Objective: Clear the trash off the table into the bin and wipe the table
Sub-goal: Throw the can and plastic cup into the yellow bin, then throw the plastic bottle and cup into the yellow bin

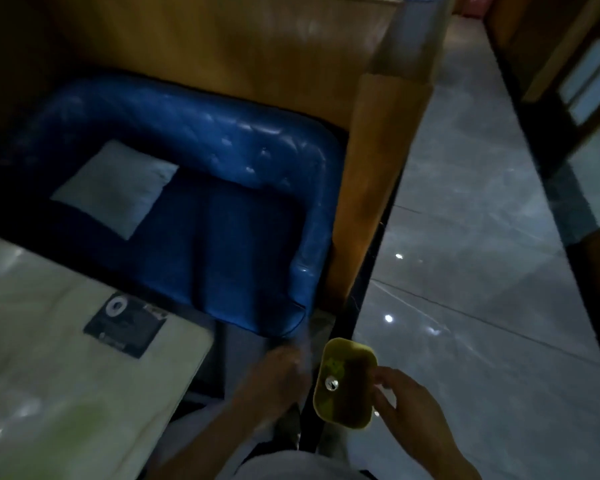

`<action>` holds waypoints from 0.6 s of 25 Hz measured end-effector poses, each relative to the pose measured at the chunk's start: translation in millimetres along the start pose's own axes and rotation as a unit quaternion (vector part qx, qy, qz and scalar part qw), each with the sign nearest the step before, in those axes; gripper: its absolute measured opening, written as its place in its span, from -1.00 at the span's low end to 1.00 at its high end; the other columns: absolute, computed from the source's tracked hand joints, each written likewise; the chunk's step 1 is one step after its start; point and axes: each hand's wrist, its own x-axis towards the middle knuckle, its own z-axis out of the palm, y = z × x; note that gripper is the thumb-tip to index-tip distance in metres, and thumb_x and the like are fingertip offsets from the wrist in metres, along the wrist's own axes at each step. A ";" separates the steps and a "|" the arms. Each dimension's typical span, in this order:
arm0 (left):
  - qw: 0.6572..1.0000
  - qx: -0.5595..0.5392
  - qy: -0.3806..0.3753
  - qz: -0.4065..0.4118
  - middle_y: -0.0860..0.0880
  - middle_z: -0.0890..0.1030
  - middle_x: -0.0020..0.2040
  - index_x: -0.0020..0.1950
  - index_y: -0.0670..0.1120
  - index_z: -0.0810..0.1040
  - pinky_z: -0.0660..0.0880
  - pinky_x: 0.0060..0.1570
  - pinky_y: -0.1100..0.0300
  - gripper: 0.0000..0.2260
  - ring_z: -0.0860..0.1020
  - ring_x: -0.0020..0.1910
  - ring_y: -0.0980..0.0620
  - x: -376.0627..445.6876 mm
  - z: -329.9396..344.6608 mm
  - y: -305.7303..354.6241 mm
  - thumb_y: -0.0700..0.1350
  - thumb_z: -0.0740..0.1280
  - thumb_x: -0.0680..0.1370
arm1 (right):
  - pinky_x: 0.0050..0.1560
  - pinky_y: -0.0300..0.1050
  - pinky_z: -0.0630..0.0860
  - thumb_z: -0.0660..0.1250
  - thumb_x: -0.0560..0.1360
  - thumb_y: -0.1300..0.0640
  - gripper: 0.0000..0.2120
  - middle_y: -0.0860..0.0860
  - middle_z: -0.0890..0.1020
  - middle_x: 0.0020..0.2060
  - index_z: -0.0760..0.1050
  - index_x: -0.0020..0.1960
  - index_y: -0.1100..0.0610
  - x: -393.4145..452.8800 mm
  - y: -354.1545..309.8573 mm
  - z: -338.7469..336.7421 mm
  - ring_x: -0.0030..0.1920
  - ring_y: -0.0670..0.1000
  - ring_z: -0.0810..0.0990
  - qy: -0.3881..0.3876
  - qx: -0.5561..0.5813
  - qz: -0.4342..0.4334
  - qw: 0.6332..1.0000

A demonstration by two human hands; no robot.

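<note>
Head view: the small yellow-green plastic bin sits between both hands, just off the corner of the pale glossy table, with a silvery scrap inside. The right hand is at the bin's right rim, fingers loosely bent; whether it holds anything cannot be told. The left hand is blurred, so its grip cannot be told.

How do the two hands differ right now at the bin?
The left hand is motion-blurred and sits left of the yellow bin. The right hand is sharper and reaches the bin's right rim. Whether either hand grips anything is unclear. Both are bare and close to the bin.
</note>
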 end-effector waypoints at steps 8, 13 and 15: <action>0.975 0.048 0.183 -0.116 0.13 0.54 0.24 0.29 0.13 0.49 0.31 0.16 0.34 -0.63 0.49 0.22 0.09 -137.2 25.0 -27.2 0.19 0.22 0.53 | 0.09 -0.30 0.47 0.25 0.55 -0.12 -0.70 -0.21 0.54 0.19 0.45 0.28 -0.19 -4.8 -5.8 6.2 0.15 -0.16 0.54 -0.141 -0.111 -0.178 0.968; 0.947 0.042 0.220 -0.232 0.12 0.52 0.30 0.36 0.13 0.42 0.40 0.19 0.22 -0.57 0.47 0.27 0.09 -207.4 66.2 -27.6 0.24 0.12 0.54 | -0.07 -0.29 0.47 0.20 0.56 -0.12 -0.80 -0.22 0.57 -0.11 0.50 0.13 -0.12 -2.6 -47.5 38.3 -0.07 -0.21 0.52 -0.252 -0.187 -0.298 0.902; 0.932 0.017 0.237 -0.275 0.15 0.53 0.25 0.30 0.15 0.46 0.41 0.13 0.25 -0.60 0.48 0.23 0.12 -234.0 81.5 -27.6 0.24 0.12 0.53 | -0.19 -0.40 0.34 0.20 0.54 -0.16 -0.76 -0.28 0.53 -0.16 0.47 0.17 -0.17 -5.6 -66.5 53.1 -0.13 -0.27 0.48 -0.259 -0.222 -0.334 0.878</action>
